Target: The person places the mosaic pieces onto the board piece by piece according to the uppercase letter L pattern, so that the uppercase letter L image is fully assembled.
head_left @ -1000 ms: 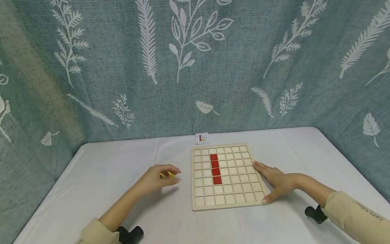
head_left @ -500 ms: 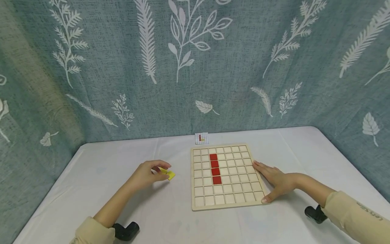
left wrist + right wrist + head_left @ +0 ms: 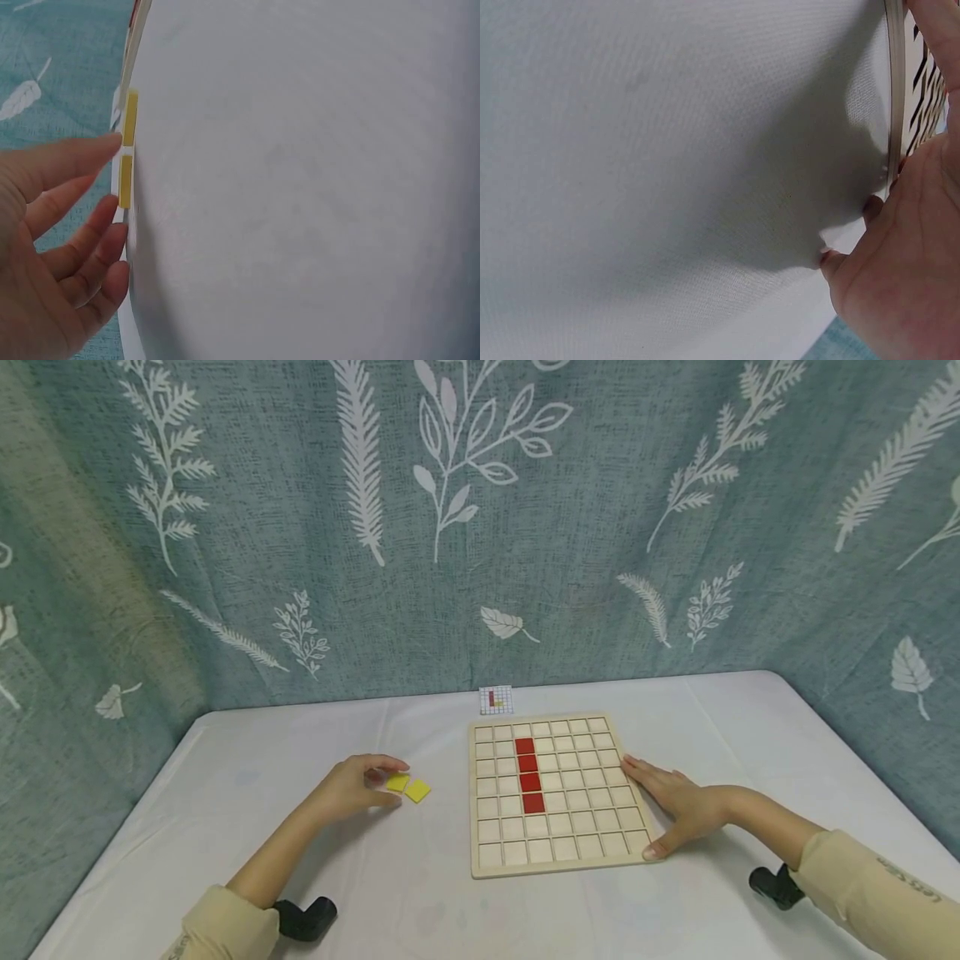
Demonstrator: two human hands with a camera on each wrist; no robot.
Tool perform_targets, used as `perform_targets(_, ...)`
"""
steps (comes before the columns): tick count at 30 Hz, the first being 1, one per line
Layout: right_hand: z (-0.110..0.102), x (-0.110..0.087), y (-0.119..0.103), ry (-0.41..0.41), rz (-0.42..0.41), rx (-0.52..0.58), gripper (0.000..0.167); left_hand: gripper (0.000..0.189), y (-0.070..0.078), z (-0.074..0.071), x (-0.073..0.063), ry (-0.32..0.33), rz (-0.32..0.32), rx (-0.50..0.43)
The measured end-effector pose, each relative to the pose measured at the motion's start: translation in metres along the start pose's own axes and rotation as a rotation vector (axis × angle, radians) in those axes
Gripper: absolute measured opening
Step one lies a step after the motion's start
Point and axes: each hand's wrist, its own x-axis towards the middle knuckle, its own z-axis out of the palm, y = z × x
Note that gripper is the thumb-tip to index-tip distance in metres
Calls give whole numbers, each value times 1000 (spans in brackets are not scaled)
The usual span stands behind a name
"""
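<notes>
Two yellow square tiles lie side by side on the white table left of the board. The left yellow tile (image 3: 397, 783) sits between the parted thumb and fingers of my left hand (image 3: 348, 789). The right yellow tile (image 3: 417, 791) lies just beyond the fingertips. Both tiles show edge-on in the left wrist view, beside the spread fingers (image 3: 97, 232). My right hand (image 3: 686, 806) rests along the right side of the wooden grid board (image 3: 555, 868), its thumb at the near corner. A column of several red tiles (image 3: 529, 782) sits in the board's cells.
Behind the board lies a small printed grid card (image 3: 496, 700) with red and yellow marks. A patterned blue-green curtain (image 3: 465, 593) hangs behind the white-covered table (image 3: 420, 910). Black devices (image 3: 307, 920) are strapped at both wrists.
My left hand has drawn back to the left, uncovering the two yellow tiles, which were partly hidden behind its fingers. The right hand and the board have stayed in place.
</notes>
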Motion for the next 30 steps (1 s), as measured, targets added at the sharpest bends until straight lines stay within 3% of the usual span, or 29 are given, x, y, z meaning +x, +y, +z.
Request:
perform_targets(9, 0, 0, 0, 7, -18, 0, 117, 41, -1, 0, 1, 17, 5, 34)
perform_targets(30, 0, 0, 2, -2, -26, 0, 116, 31, -6, 4, 2, 30, -74, 27)
